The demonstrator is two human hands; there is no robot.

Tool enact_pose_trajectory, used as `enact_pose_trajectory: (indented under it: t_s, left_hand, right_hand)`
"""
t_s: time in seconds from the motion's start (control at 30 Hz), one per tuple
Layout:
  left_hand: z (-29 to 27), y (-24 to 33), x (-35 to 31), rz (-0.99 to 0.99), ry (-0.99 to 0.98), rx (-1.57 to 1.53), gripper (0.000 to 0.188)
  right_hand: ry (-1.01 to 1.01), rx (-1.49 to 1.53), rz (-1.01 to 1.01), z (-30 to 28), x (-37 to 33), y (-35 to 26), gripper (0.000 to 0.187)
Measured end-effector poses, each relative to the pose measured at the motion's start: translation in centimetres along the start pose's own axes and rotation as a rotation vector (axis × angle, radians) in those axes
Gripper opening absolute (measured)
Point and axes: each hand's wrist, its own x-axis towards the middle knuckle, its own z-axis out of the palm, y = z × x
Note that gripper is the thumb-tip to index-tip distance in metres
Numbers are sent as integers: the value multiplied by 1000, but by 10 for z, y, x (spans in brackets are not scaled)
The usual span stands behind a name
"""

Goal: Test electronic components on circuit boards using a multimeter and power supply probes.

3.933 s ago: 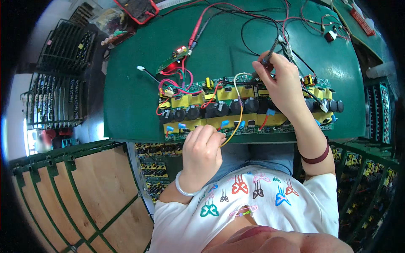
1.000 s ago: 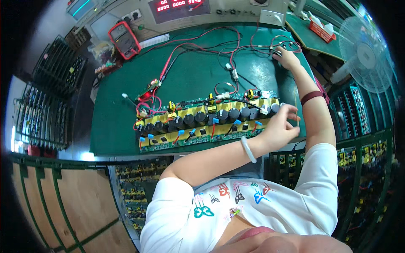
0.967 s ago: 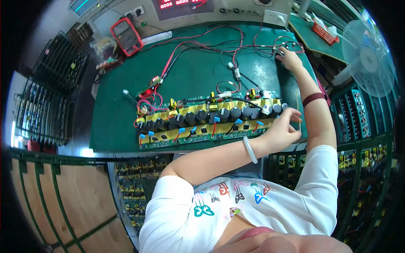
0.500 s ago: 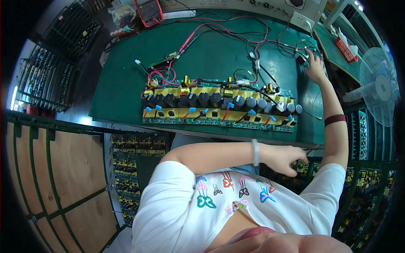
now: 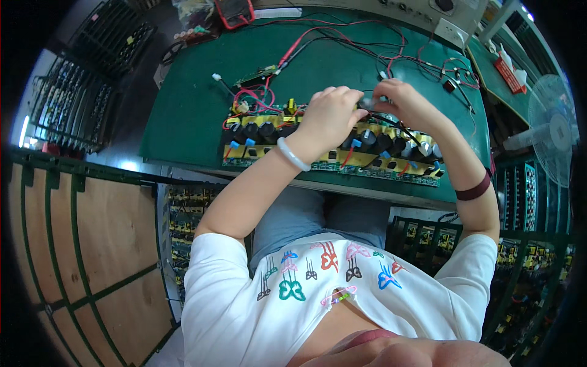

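A long circuit board with a row of black capacitors and yellow parts lies across the green table. Over its far edge, right of the middle, my two hands meet. My left hand is closed, thumb and fingers around a small pale wire connector, blurred and partly covered. From the other side my right hand pinches at the same spot with bent fingers. A black wire runs from there over the capacitors. Blue-capped leads stand up along the near side. My fingers hide the board's far middle.
Red and black test leads reach a small green board at the far left. A red multimeter and a grey instrument panel stand at the back. A fan is at right, racks of boards below.
My right hand has come from the leads at the table's far right to the board. My left hand has risen from in front of my body and joined it. The view has shifted slightly.
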Motion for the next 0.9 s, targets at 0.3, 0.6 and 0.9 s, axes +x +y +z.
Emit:
enact_pose_trajectory:
  t_s: [0.3,0.6,0.9]
  left_hand:
    - [-18,-25,12,-168,99,-185,17]
    - [-90,-75,-5,-147,175,-143,28]
    - [-108,-118,-51,227,-140,189,21]
  right_hand:
    - [219,-64,-21,-36,32,-9,14]
    - [399,158,317,-50,47,51,28]
    - [447,343,115,-8,83,-11,25]
